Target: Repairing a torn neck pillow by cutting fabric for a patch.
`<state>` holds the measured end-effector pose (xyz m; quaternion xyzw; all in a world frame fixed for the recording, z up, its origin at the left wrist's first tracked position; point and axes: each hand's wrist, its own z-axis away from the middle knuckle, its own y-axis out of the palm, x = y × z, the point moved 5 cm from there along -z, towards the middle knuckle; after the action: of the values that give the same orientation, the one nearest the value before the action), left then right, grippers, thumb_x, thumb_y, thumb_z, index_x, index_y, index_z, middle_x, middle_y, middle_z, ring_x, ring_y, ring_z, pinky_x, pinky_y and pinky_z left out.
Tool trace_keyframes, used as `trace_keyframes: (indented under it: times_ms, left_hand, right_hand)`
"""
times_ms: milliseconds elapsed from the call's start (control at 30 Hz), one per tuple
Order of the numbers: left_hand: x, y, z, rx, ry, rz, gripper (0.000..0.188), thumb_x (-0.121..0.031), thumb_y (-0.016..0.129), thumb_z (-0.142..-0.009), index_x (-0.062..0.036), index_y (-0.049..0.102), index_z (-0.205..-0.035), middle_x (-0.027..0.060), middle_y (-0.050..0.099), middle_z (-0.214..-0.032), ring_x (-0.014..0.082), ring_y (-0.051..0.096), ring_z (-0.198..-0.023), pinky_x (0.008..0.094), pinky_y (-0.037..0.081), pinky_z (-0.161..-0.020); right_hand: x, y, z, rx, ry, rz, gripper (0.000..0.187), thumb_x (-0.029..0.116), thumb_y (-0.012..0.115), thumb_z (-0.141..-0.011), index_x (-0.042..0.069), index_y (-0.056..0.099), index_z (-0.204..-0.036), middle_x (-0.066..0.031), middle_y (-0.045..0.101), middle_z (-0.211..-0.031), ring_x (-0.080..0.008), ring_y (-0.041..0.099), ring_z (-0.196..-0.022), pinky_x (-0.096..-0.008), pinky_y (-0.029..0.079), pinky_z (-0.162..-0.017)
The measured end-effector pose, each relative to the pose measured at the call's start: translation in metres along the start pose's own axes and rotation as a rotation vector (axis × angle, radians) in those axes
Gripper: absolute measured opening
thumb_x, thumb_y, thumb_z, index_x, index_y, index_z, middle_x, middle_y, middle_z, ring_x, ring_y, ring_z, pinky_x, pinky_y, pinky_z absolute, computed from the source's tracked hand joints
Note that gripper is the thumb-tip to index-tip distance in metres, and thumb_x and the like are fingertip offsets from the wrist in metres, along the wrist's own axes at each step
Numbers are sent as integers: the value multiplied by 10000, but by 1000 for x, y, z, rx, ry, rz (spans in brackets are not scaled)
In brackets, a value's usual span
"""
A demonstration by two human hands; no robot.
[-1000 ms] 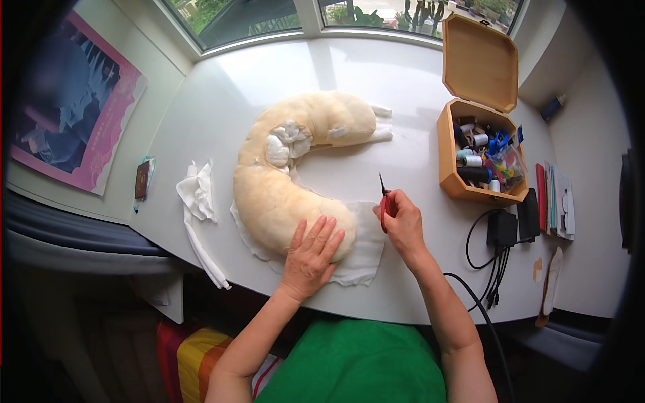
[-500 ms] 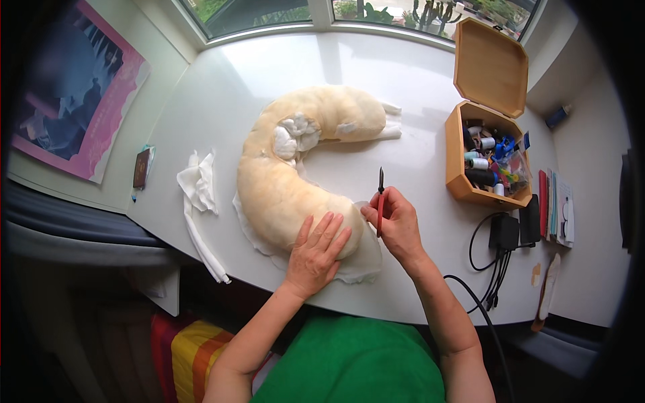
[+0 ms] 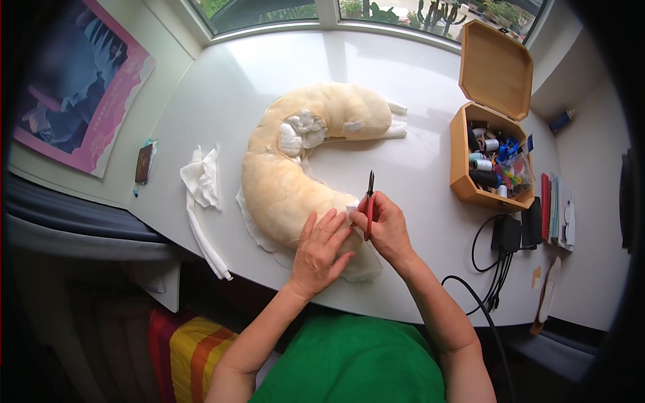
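A cream C-shaped stuffed pillow lies on the white table, with white stuffing bulging from an opening on its inner curve. Thin white fabric spreads out from under its near end. My left hand rests on that end, fingers stretched out over the cover. In my right hand is a small pair of red-handled scissors, its dark tips pointing away from me. The right thumb and fingertips also pinch a white fabric edge raised against the pillow.
At right stands an open wooden box of thread spools. Near it lie a black power adapter with cables, upright booklets and a long pale strip. A crumpled white cloth lies at left. The window borders the far edge.
My right hand has moved left to the pillow's end and now lifts a white fabric edge there, with the scissors still in it. My left hand stays on the pillow, fingers slightly shifted.
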<state>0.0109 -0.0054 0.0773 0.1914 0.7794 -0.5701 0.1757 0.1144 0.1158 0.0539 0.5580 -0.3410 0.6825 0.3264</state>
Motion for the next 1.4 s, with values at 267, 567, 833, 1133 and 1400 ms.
trace_keyframes:
  times_ms: [267, 567, 833, 1133, 1400]
  left_hand:
    - [1, 3, 1, -20, -10, -3, 479, -151, 733, -790, -48, 603, -1240, 150, 546, -1384, 327, 458, -1353, 520, 230, -1170]
    - [-24, 0, 18, -117, 81, -100, 372, -87, 731, -774, -33, 646, -1131, 173, 590, -1309, 366, 531, -1258, 516, 379, -1074]
    - [-53, 40, 63, 144, 160, 15, 244, -86, 709, -774, -14, 675, -1005, 127, 648, -1131, 293, 599, -1071, 427, 452, -951]
    - [-65, 35, 87, 53, 143, 160, 201, -18, 749, -718, -14, 672, -903, 102, 677, -957, 285, 652, -881, 394, 523, -787]
    - [-70, 29, 83, -61, 92, 91, 221, -12, 747, -710, -14, 661, -914, 103, 656, -933, 292, 639, -851, 393, 513, -766]
  right_hand:
    - [-12, -15, -1, -31, 26, -51, 198, 170, 721, -851, 28, 582, -853, -55, 641, -691, -116, 599, -608, -281, 484, -563]
    - [-23, -89, 20, -396, 44, 179, 186, 159, 695, -883, 19, 574, -876, -60, 666, -697, -118, 596, -574, -274, 485, -562]
    - [-64, -54, 83, 33, 152, 145, 252, 210, 722, -895, 1, 581, -900, -74, 662, -707, -113, 610, -603, -276, 485, -551]
    - [-60, -76, 116, 28, 395, -17, 266, 254, 674, -939, 12, 566, -924, -77, 678, -840, -128, 654, -671, -250, 479, -579]
    - [-72, -63, 143, 197, 502, -250, 315, 350, 512, -1027, 39, 529, -1078, -94, 674, -1099, -108, 649, -815, -217, 481, -614]
